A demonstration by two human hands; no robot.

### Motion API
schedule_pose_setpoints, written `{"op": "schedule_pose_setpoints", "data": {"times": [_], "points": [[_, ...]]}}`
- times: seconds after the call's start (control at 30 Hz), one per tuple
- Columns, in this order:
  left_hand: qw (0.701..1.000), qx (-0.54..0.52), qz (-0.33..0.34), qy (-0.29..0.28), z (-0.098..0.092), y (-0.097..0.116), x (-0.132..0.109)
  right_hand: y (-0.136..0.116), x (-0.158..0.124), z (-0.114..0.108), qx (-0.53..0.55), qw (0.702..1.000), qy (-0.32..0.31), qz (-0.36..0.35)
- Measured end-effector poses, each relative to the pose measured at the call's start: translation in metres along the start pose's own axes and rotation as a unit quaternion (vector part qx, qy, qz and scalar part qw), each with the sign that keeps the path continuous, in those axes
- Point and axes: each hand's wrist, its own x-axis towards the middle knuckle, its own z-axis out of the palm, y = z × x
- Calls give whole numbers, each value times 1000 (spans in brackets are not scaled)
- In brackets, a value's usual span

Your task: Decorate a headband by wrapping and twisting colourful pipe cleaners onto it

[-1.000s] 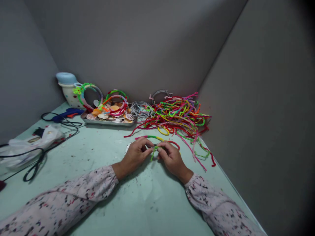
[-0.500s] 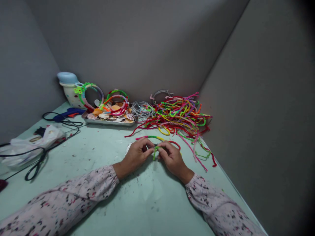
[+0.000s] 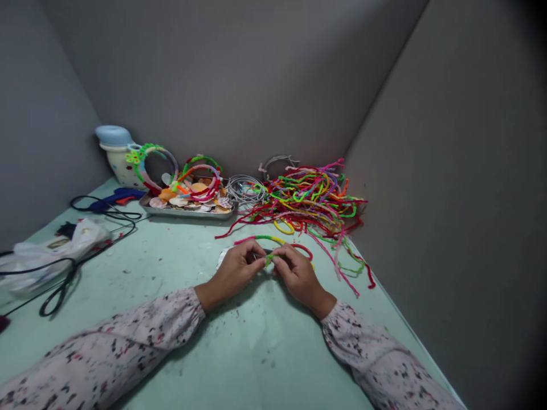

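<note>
1. A green stem [image 3: 269,260] is held low above the table [image 3: 273,353], between the two hands.
2. It is pinched by the left hand [image 3: 239,267] at thumb and fingertips.
3. Its other side is pinched in the same way by the right hand [image 3: 299,274]; most of it is hidden by the fingers.
4. Just beyond the hands, a striped band [image 3: 262,237] of pink, green and yellow is laid in a curve, its far part partly covered by the right hand.
5. Farther back, a tray [image 3: 188,214] is filled with shells [image 3: 179,201], and rings [image 3: 205,195] are rested on them.
6. To the tray's right, wire [image 3: 247,189] is coiled beside heaped coloured stems [image 3: 314,196].
7. At left, a bag [image 3: 55,256] is crossed by a black cord [image 3: 77,263].
</note>
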Motion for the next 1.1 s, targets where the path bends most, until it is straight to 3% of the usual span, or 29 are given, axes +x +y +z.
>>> {"op": "schedule_pose_setpoints", "data": {"times": [0.4,0.73,1.1], "points": [[997,-72,-38,-16,1,2,-1,-4,1,-1,-25,999,-1,-26],[999,-17,-34,-21,2,5,0,1,1,-1,-23,999,5,-33],[998,-39,-55,-21,0,1,0,-3,1,-1,-42,998,-3,-53]]}}
